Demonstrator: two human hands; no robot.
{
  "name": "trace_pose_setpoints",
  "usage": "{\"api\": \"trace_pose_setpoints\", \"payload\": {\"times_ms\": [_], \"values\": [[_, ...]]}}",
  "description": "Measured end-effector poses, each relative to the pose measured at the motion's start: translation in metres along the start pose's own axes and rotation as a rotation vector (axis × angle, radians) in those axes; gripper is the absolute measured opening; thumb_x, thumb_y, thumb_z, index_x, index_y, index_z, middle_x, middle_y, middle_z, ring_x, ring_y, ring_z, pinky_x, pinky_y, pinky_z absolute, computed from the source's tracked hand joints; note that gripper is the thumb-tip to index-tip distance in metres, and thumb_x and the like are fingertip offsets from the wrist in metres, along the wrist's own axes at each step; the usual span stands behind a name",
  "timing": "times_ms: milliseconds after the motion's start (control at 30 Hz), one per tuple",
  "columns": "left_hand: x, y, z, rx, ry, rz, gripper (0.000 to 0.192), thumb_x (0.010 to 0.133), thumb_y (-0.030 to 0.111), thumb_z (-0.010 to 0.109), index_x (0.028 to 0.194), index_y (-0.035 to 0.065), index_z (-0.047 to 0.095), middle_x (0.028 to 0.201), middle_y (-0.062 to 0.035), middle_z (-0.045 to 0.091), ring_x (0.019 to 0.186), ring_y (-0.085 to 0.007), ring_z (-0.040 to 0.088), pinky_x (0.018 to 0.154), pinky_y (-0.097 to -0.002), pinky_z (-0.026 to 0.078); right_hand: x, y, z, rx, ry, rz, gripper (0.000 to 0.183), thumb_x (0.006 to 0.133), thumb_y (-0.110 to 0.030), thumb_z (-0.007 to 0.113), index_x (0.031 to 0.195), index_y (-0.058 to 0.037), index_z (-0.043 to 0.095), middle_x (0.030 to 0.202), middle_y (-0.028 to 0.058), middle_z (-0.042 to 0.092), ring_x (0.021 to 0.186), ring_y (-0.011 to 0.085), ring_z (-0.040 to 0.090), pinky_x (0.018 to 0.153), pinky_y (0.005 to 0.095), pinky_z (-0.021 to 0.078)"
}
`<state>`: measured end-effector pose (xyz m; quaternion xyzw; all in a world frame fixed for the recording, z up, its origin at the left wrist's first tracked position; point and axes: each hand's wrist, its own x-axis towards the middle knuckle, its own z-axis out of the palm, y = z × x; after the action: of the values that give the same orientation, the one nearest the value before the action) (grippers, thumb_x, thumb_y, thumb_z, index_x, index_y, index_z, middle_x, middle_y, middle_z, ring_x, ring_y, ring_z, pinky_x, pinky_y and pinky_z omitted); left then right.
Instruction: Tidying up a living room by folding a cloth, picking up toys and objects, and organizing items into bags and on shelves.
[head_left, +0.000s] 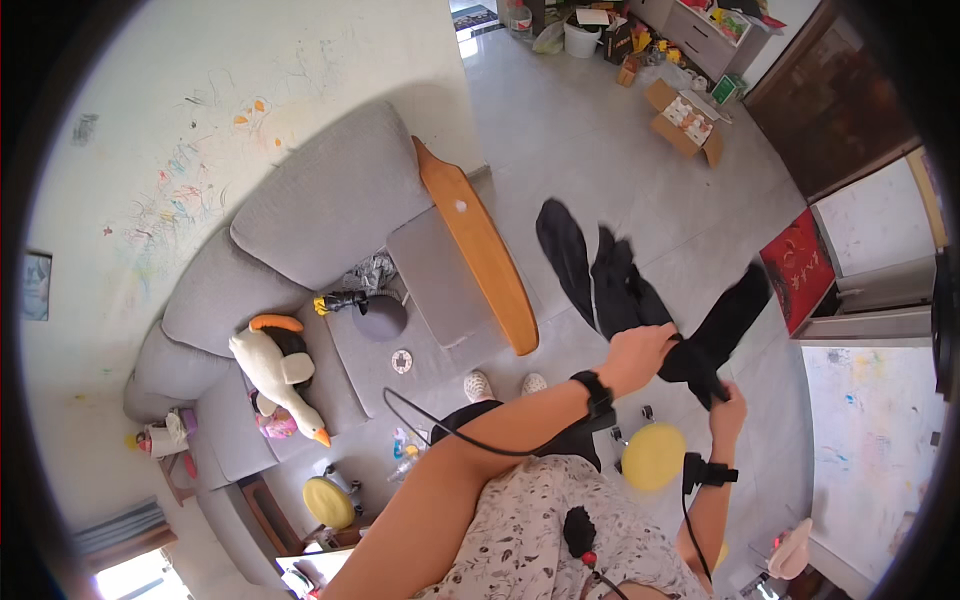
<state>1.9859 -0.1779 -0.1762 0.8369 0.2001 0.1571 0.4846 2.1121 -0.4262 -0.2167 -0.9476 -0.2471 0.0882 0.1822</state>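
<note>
My left hand (637, 358) grips a bunch of black fabric (628, 300) out in front of my body. Several limp lengths of it fan out beyond the fingers, sock-like in shape; whether they are separate pieces cannot be told. My right hand (729, 414), lower and to the right, pinches a narrow black end of the fabric. Between the two hands the cloth is bunched or knotted, and a wide black flap (739, 307) sticks up to the right. Its ends look blurred. Each wrist wears a black strap with a cable.
A grey sofa (300, 202) with a wooden armrest (480, 255) stands left, bearing a plush goose (262, 360) and a grey cap (380, 319). Yellow round stools (654, 457) stand near me. An open cardboard box (684, 124) lies on the tiled floor near a brown door (832, 97).
</note>
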Motion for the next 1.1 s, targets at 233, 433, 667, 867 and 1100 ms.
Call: {"api": "trace_pose_setpoints", "payload": {"times_ms": [233,433,667,867,1100], "values": [[0.038,0.058,-0.022,-0.679,0.059,-0.066,0.026,0.099,0.022,0.044,0.107,-0.0007,0.052,0.094,-0.0239,0.062,0.089,-0.0396,0.059,0.077,-0.0411,0.045,0.016,-0.134,-0.056,1.007,0.207,0.096,0.029,0.093,-0.008,0.052,0.12,0.002,0.057,0.111,0.0077,0.063,0.1,0.0177,0.058,0.089,0.0289,0.0446],[-0.002,0.105,-0.098,-0.57,-0.011,0.165,0.04,0.089,0.03,0.062,0.113,-0.0001,0.051,0.104,-0.0196,0.048,0.099,-0.0316,0.051,0.085,-0.0346,0.043,-0.013,-0.197,-0.047,0.548,0.104,-0.452,0.066,0.093,-0.024,0.058,0.143,0.0013,0.023,0.142,0.0126,0.035,0.131,0.0245,0.037,0.106,0.0387,0.032],[-0.062,0.037,-0.206,-0.445,-0.02,0.233,0.122,0.045,0.031,0.094,0.144,0.0096,0.024,0.142,-0.0188,0.026,0.133,-0.0372,0.027,0.11,-0.0425,0.025,-0.044,-0.302,-0.067,1.005,-0.165,-0.344,0.046,0.087,-0.004,0.059,0.13,0.0053,0.047,0.127,0.0141,0.056,0.118,0.0236,0.053,0.103,0.0369,0.0386],[-0.081,-0.022,-0.24,-0.396,-0.138,0.242,0.124,0.049,0.036,0.092,0.146,0.0052,0.02,0.145,-0.0151,0.035,0.137,-0.0288,0.031,0.114,-0.0529,0.009,-0.034,-0.408,-0.068,1.181,-0.15,-0.386,0.049,0.085,-0.008,0.061,0.129,0.0073,0.046,0.123,0.0154,0.057,0.11,0.025,0.057,0.099,0.0367,0.0414],[-0.088,-0.116,-0.298,-0.204,0.288,0.258,0.062,0.059,0.02,0.083,0.114,0.0048,0.058,0.113,-0.0118,0.06,0.113,-0.0279,0.056,0.107,-0.0525,0.032,-0.007,-0.555,-0.059,1.343,0.251,-0.165,0.047,0.093,-0.017,0.059,0.132,0.0054,0.046,0.125,0.0151,0.055,0.109,0.0227,0.057,0.096,0.0342,0.0456]]}}
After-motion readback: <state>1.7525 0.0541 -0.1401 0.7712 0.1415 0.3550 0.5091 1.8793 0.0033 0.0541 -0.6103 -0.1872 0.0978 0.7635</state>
